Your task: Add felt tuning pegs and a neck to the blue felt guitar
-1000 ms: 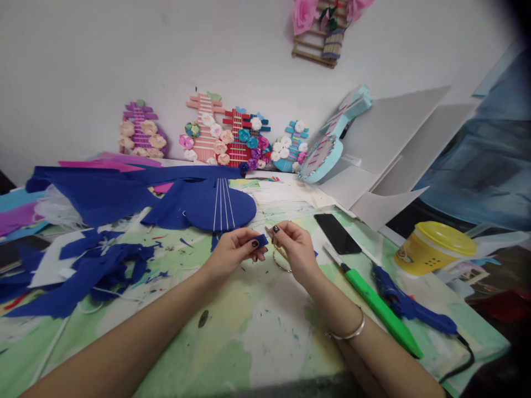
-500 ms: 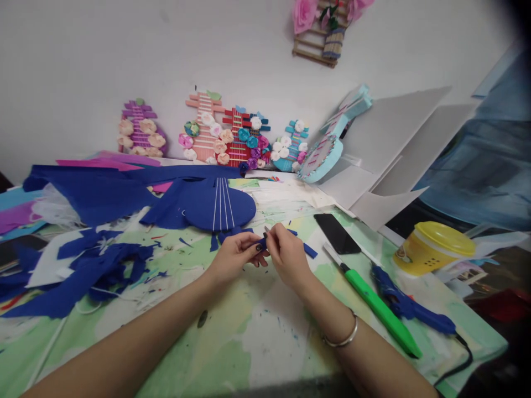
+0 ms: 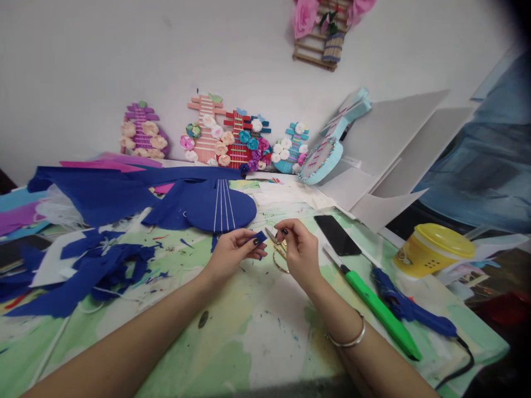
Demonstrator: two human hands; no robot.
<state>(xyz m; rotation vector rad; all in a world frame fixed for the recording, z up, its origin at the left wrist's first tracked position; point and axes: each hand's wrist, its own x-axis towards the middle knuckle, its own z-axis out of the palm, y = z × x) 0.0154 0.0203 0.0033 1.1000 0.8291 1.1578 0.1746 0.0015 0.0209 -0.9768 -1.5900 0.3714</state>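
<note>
Left hand (image 3: 234,251): pinches the small dark-blue rectangular piece of sheet material (image 3: 260,237) between thumb and fingers, above the green-and-white table (image 3: 257,337); right hand (image 3: 302,251): curled, thumb and forefinger close together, contents not discernible; gold-handled metal scissors (image 3: 281,250) just beside it; recommended: grip lightly at one edge, leave the opposite edge exposed, avoid the blade tips.

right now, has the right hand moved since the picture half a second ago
Yes. Judged against the black phone, the right hand has moved rightward in the view, closer to the phone.
</note>
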